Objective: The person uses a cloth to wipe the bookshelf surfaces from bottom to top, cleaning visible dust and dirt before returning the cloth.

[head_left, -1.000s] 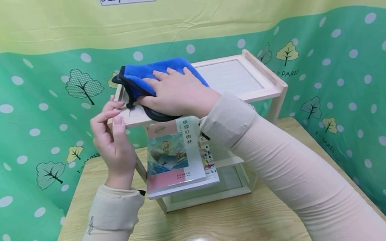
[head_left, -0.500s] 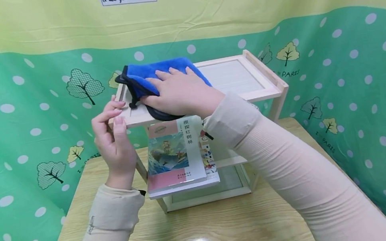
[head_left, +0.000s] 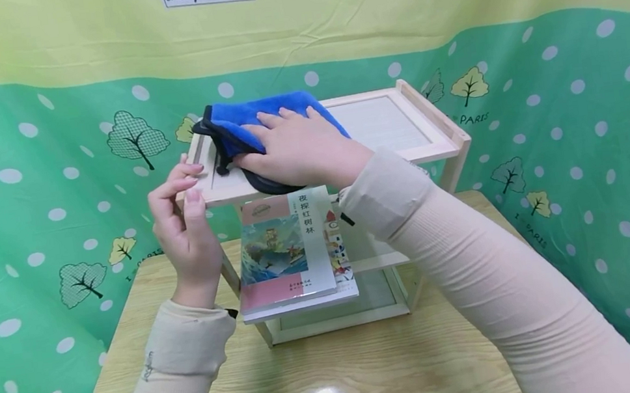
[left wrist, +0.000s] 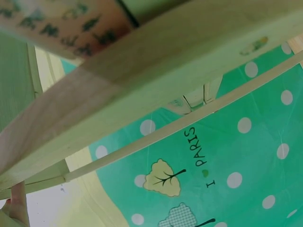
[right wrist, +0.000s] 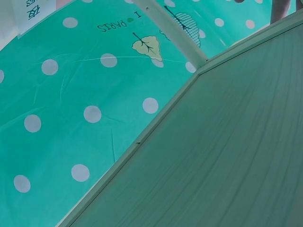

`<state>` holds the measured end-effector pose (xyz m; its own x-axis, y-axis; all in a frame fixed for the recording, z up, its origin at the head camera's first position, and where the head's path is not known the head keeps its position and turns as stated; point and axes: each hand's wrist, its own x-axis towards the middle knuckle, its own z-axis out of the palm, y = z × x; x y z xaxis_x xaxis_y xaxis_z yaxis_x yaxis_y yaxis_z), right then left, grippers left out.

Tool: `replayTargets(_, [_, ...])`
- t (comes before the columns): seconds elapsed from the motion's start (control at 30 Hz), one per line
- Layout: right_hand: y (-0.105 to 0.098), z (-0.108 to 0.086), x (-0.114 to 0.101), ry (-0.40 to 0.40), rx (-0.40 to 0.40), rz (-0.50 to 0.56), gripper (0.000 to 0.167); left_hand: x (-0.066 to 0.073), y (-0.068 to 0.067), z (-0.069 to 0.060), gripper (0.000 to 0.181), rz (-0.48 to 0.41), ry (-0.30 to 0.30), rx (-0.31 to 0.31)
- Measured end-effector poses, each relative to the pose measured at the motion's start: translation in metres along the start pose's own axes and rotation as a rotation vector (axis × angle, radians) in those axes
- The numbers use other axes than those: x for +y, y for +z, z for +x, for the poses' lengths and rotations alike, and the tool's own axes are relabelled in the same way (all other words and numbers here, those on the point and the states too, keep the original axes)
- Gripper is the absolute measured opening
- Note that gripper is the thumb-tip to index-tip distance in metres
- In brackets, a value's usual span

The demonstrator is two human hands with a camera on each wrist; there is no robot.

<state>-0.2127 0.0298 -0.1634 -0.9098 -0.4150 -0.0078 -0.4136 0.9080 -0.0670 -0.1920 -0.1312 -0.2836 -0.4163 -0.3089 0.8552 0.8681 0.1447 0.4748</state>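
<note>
A blue cloth with black edging point(head_left: 286, 103) lies on the left part of the top of a pale wooden shelf point(head_left: 445, 153). The right hand point(head_left: 300, 148) rests flat on it, fingers spread and pointing to the back left. At the shelf's front left corner the left hand point(head_left: 186, 229) grips the frame, thumb in front and fingers curled at the side. The left wrist view shows a wooden bar point(left wrist: 118, 85) close up, with a fingertip point(left wrist: 19, 203) at the lower left. In the right wrist view a shelf panel point(right wrist: 213, 142) fills the lower right.
Below the top, books point(head_left: 283, 253) lean out over the front of the middle tier. A lower tier point(head_left: 342, 321) stands just above the wood-grain table point(head_left: 256, 387). Behind and at both sides hangs a green and yellow curtain point(head_left: 16, 213) with dots and trees.
The right hand and the blue cloth have slid slightly to the right along the shelf top. The left hand has kept its hold on the corner.
</note>
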Motion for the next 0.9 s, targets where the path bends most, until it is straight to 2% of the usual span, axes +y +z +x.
replayTargets(0.47, [0.0, -0.001, 0.007, 0.003, -0.002, -0.001, 0.071, -0.001, -0.001, 0.001, 0.019, -0.008, 0.01, -0.003])
replayTargets(0.9, [0.0, -0.003, 0.014, 0.003, 0.009, -0.007, 0.072, 0.0, 0.0, 0.0, 0.018, 0.0, -0.005, 0.004])
